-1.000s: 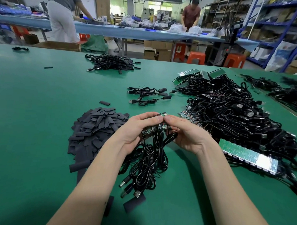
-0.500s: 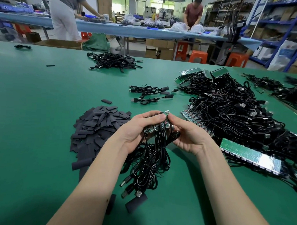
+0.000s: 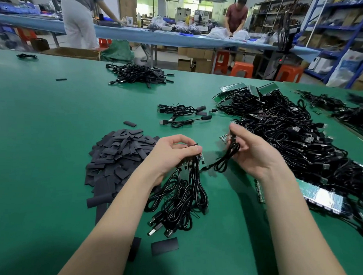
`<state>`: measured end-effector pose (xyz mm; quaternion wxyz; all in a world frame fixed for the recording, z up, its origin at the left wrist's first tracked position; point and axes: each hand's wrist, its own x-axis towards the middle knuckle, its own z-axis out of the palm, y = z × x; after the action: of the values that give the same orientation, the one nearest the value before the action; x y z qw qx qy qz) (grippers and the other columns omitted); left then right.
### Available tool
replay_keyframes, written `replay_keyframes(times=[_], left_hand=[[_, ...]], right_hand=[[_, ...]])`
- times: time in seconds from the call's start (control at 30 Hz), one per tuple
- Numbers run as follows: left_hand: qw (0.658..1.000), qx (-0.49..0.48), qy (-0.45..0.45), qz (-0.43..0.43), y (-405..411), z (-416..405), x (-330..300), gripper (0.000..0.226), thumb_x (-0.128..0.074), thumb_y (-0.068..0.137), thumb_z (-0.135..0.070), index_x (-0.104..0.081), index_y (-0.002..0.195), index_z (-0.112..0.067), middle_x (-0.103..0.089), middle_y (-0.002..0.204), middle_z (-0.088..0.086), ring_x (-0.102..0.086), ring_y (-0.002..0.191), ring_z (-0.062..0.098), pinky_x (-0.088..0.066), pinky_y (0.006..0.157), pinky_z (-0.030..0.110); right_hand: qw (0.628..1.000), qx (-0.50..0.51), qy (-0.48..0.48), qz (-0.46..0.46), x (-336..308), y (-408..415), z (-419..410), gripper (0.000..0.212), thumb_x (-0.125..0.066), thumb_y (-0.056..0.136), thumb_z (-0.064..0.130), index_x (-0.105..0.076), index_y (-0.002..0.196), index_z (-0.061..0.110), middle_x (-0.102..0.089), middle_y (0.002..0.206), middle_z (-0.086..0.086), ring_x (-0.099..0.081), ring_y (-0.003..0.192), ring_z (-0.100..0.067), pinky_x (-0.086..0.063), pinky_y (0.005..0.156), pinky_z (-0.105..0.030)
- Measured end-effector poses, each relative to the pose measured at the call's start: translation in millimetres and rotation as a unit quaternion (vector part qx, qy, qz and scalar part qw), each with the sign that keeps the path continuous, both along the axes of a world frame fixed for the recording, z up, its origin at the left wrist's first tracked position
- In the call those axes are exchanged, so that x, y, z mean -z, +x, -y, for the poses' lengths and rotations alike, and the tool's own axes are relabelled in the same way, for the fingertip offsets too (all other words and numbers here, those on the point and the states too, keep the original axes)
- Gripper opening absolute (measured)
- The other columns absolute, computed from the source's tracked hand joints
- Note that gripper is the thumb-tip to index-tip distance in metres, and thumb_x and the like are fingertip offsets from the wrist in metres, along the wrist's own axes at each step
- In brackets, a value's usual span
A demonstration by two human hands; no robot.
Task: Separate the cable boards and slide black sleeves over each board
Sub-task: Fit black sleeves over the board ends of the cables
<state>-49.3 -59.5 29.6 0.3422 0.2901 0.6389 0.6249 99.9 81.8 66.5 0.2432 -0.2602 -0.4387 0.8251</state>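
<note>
My left hand [image 3: 171, 155] grips a strip of joined cable boards [image 3: 193, 158]; their black USB cables [image 3: 178, 201] hang from it onto the green table [image 3: 42, 153]. To its right, my right hand [image 3: 250, 152] pinches one separated cable [image 3: 227, 159] by its board end, and the coiled cable dangles below the fingers. The board itself is hidden by my fingers. A pile of flat black sleeves [image 3: 118, 155] lies just left of my left hand. Two loose sleeves [image 3: 164, 245] lie near the table's front.
A big heap of cables with green board panels [image 3: 289, 141] fills the right side. Finished sleeved cables [image 3: 183, 114] lie in the middle, and another cable pile [image 3: 137, 74] lies farther back. Two people work at a far blue table [image 3: 159, 36].
My hands were together on the board strip. My right hand has now pulled away to the right and up with one cable broken off from the strip.
</note>
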Motion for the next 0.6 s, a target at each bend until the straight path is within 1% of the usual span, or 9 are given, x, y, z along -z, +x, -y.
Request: replay_keyframes(times=[0.07, 0.13, 0.2, 0.23, 0.27, 0.33, 0.4, 0.47, 0.6], left_hand=[[0.989, -0.032, -0.039, -0.14, 1, -2, 4, 0.019, -0.084, 0.08, -0.039, -0.074, 0.088, -0.025, -0.077, 0.092, -0.009, -0.07, 0.084, 0.002, -0.05, 0.085, 0.021], [0.94, -0.086, -0.05, -0.327, 7, -5, 7, 0.021, -0.075, 0.086, -0.044, -0.071, 0.098, -0.027, -0.073, 0.1, -0.017, -0.065, 0.095, -0.001, -0.046, 0.088, 0.018], [0.9, -0.128, 0.003, -0.417, 14, -8, 5, 0.017, -0.07, 0.092, -0.039, -0.07, 0.102, -0.025, -0.07, 0.104, -0.015, -0.059, 0.1, 0.002, -0.042, 0.09, 0.018], [0.904, -0.135, 0.031, -0.405, 17, -10, 2, 0.013, -0.068, 0.094, -0.036, -0.069, 0.1, -0.025, -0.07, 0.103, -0.016, -0.06, 0.099, 0.002, -0.043, 0.089, 0.016], [0.924, -0.131, 0.058, -0.354, 21, -11, -2, 0.009, -0.066, 0.096, -0.035, -0.069, 0.097, -0.026, -0.07, 0.1, -0.016, -0.063, 0.096, 0.002, -0.046, 0.088, 0.016], [0.977, -0.082, 0.098, -0.172, 30, -15, -14, 0.013, -0.062, 0.099, -0.035, -0.069, 0.097, -0.024, -0.072, 0.1, -0.009, -0.071, 0.092, 0.01, -0.058, 0.086, 0.027], [0.991, -0.02, 0.129, -0.005, 38, -18, -23, 0.023, -0.06, 0.101, -0.035, -0.067, 0.104, -0.014, -0.074, 0.106, 0.004, -0.075, 0.087, 0.019, -0.062, 0.076, 0.033], [0.991, 0.018, 0.125, 0.054, 43, -19, -26, 0.027, -0.061, 0.1, -0.033, -0.063, 0.111, -0.009, -0.074, 0.108, 0.007, -0.076, 0.084, 0.019, -0.06, 0.068, 0.027], [0.99, 0.044, 0.098, 0.091, 47, -18, -22, 0.023, -0.066, 0.098, -0.027, -0.062, 0.114, -0.012, -0.072, 0.1, 0.0, -0.067, 0.065, 0.007, -0.054, 0.06, 0.019]], right_hand=[[0.998, 0.024, 0.062, 0.008, -10, 1, 0, 0.029, -0.081, 0.065, 0.022, -0.067, 0.09, 0.017, -0.061, 0.068, 0.004, -0.057, 0.056, -0.008, -0.055, 0.053, -0.019], [0.995, 0.017, 0.093, 0.01, -18, 0, 4, 0.03, -0.081, 0.063, 0.024, -0.07, 0.091, 0.019, -0.065, 0.069, 0.005, -0.062, 0.056, -0.007, -0.055, 0.054, -0.02], [0.994, 0.001, 0.111, 0.016, -24, -1, 7, 0.033, -0.082, 0.064, 0.024, -0.071, 0.094, 0.02, -0.068, 0.075, 0.005, -0.065, 0.061, -0.008, -0.054, 0.057, -0.02], [0.993, -0.004, 0.119, 0.024, -26, -2, 9, 0.035, -0.082, 0.066, 0.023, -0.07, 0.098, 0.02, -0.07, 0.076, 0.006, -0.065, 0.061, -0.008, -0.053, 0.058, -0.02], [0.992, -0.008, 0.125, 0.033, -29, -4, 11, 0.036, -0.081, 0.069, 0.022, -0.07, 0.103, 0.02, -0.072, 0.077, 0.007, -0.065, 0.061, -0.008, -0.053, 0.058, -0.02], [0.991, -0.013, 0.127, 0.047, -31, -8, 16, 0.033, -0.078, 0.079, 0.02, -0.069, 0.11, 0.02, -0.073, 0.075, 0.007, -0.065, 0.06, -0.007, -0.053, 0.057, -0.021], [0.988, -0.007, 0.137, 0.066, -32, -12, 20, 0.029, -0.074, 0.086, 0.018, -0.068, 0.115, 0.019, -0.075, 0.082, 0.002, -0.066, 0.064, -0.01, -0.056, 0.066, -0.026], [0.979, 0.028, 0.173, 0.105, -32, -16, 23, 0.029, -0.073, 0.087, 0.017, -0.07, 0.116, 0.018, -0.075, 0.092, -0.002, -0.066, 0.07, -0.014, -0.056, 0.078, -0.034], [0.965, 0.075, 0.215, 0.133, -29, -19, 26, 0.021, -0.071, 0.087, 0.01, -0.075, 0.107, 0.014, -0.068, 0.065, 0.009, -0.06, 0.054, -0.006, -0.047, 0.053, -0.016]])
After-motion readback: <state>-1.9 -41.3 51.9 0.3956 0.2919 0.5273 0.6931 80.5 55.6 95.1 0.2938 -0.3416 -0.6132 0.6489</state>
